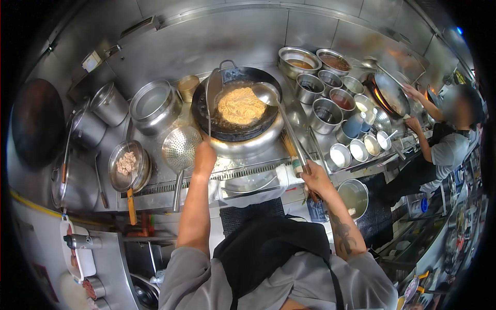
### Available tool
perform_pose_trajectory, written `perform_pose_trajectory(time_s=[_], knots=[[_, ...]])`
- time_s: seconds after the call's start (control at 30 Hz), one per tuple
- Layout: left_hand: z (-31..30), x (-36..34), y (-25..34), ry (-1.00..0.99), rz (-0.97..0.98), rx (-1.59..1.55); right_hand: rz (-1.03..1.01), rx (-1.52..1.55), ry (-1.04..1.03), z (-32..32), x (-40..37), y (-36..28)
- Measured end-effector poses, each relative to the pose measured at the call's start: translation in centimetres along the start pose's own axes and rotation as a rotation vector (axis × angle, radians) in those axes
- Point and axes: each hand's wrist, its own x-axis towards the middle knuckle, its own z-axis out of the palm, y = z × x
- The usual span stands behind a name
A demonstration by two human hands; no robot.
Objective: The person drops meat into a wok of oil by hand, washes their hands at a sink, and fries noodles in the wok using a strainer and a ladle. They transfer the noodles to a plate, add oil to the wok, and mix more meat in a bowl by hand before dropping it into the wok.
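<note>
My left hand (205, 155) is closed around the thin handle of a wok spatula (214, 87), whose broad blade is at the left side of the wok. My right hand (316, 178) grips the long handle of a ladle (265, 94); the ladle's bowl is at the right edge of the noodles. A flat round mass of golden noodles (242, 106) lies in dark liquid inside the black wok (199, 116). Beside my left hand, a perforated skimmer (181, 147) rests on the counter. A bamboo brush (289, 144) stands near my right hand.
A strainer with meat pieces (125, 161) and a large metal pot (152, 106) stand left. Several metal containers (326, 116) and white bowls (357, 150) line the right. Another person (454, 139) works at a flaming wok (391, 95). A bucket (354, 199) stands below.
</note>
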Motion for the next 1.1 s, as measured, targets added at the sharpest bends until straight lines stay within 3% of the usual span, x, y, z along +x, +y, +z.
perform_pose_trajectory(time_s=[0.17,0.6,0.77,1.1], knots=[[1.0,-1.1,2.0,0.01,0.003,-0.017,0.033,0.162,-0.036,0.5,0.6,1.0],[1.9,-1.5,4.5,-0.06,-0.039,0.005,0.129,0.168,-0.085,1.1,0.3,0.3],[2.9,0.3,2.2,-0.018,-0.042,-0.014,0.091,0.178,-0.084,1.7,-0.2,0.5],[-1.7,1.3,1.4,0.023,0.013,0.074,0.085,0.163,-0.099,0.6,-1.9,-1.1]])
